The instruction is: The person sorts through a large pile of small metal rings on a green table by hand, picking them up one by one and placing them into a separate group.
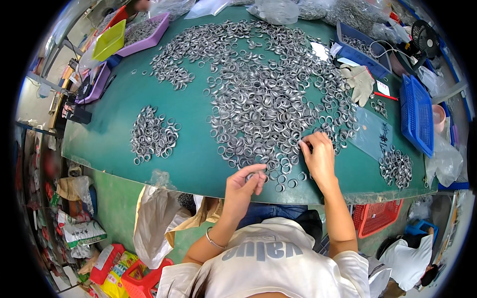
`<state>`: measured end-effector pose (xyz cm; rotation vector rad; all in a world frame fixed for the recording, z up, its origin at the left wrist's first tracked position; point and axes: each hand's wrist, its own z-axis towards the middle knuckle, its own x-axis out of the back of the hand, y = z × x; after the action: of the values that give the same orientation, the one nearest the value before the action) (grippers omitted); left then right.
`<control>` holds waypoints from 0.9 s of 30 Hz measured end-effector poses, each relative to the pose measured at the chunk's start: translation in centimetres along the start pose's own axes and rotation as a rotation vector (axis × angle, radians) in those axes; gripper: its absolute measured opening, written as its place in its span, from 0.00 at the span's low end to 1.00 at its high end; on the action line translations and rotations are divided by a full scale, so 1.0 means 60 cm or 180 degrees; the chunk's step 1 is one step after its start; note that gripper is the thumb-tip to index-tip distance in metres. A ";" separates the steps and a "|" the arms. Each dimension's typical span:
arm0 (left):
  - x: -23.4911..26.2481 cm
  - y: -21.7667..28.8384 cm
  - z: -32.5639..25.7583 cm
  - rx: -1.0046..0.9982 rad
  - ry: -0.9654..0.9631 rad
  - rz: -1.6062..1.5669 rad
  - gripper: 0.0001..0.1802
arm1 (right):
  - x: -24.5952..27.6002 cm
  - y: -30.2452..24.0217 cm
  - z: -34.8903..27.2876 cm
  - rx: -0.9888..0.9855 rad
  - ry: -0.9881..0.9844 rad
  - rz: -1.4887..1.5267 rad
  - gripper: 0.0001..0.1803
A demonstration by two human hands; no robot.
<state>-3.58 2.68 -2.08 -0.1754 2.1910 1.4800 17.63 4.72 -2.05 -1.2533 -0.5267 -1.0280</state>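
Note:
A large spread of grey metal rings [263, 107] covers the middle of the green tabletop [104, 129]. At the near edge of this spread, my left hand [242, 187] is curled with the thumb and fingers closed on a metal ring [250, 176]; the fingers partly hide it. To its right, my right hand [319, 156] reaches down into the rings. Its thumb and fingertips pinch a metal ring at the pile, mostly covered by the fingers. Several loose rings [280, 187] lie between the two hands near the table edge.
Smaller ring heaps sit at left [155, 135] and right [396, 168]. On the right are a clear plastic bag [372, 133], a work glove [358, 82], a red pen [386, 96] and a blue basket [416, 114]. Purple [144, 36] and yellow-green [110, 40] trays stand far left.

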 end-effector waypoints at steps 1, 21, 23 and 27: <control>0.013 0.000 0.004 0.0094 -0.0001 -0.0123 0.13 | 0.001 0.002 0.000 0.0029 -0.0024 -0.0014 0.04; 0.039 0.014 -0.011 0.0144 -0.0135 -0.0258 0.13 | 0.011 0.000 -0.006 -0.0023 0.0168 0.0308 0.04; 0.047 0.009 -0.013 0.0207 -0.0275 -0.0282 0.14 | 0.019 -0.013 -0.010 -0.0173 0.0175 0.0700 0.04; 0.026 0.010 -0.018 0.0387 -0.0332 -0.0181 0.15 | 0.022 -0.060 -0.035 -0.0146 -0.0030 0.1836 0.03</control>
<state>-5.50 2.23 -1.99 -0.1157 2.1661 1.2916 14.77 2.39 0.29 -1.3427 -0.1276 -0.5484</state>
